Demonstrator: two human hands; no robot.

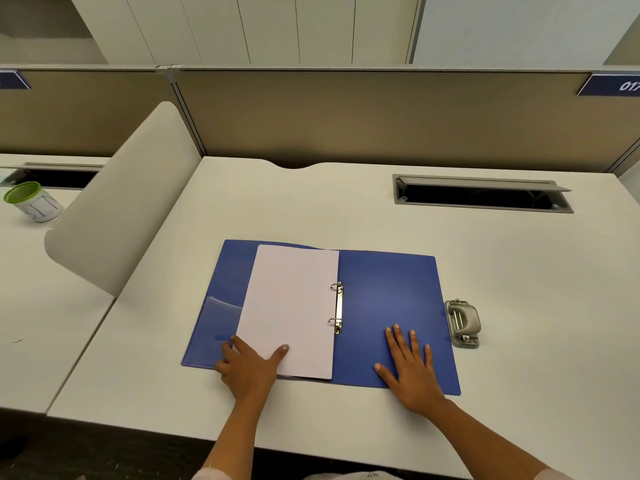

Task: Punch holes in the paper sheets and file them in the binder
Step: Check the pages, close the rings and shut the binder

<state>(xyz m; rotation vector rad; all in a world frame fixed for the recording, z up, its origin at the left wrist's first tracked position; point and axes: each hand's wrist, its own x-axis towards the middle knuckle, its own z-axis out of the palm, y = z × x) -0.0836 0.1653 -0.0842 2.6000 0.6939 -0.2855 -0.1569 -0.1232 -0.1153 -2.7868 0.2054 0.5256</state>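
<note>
An open blue plastic ring binder is laid flat on the pale grey desk, and a stack of white paper sheets is already threaded on its two metal rings, lying over the left cover. The left hand is rested at the sheets' near-left corner, thumb spread on top and fingers curled at the edge; whether the corner is actually pinched cannot be told. The right hand is pressed flat and open on the bare right cover, nothing gripped. A grey metal two-hole punch is set just beside the binder's right edge, untouched.

Filing appears nearly finished. The sheets should be squared against the rings, the rings checked for full closure, and the cover folded over without creasing the corner.
</note>
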